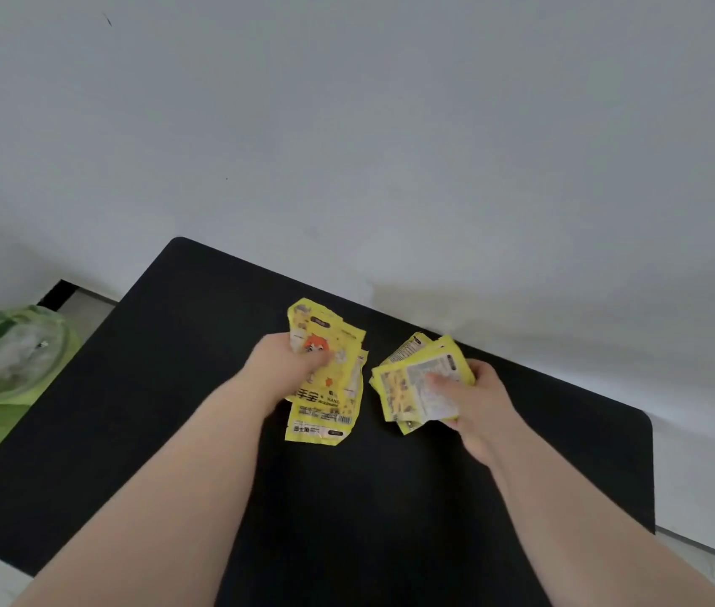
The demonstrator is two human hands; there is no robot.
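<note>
Two bunches of yellow printed packets lie near the far side of a black table (347, 519). My left hand (285, 365) grips the top of the left packet stack (329, 387), thumb on the cartoon print, and the stack's lower packets lie flat on the table. My right hand (478, 405) holds the right packet stack (417, 387) fanned, thumb pressed on the top packet, fingers curled behind it. The two stacks are a short gap apart.
A white wall (390, 124) rises right behind the table. On the floor to the left stands a green bin (5, 357) lined with clear plastic. The table's right edge (653, 475) ends near my right forearm.
</note>
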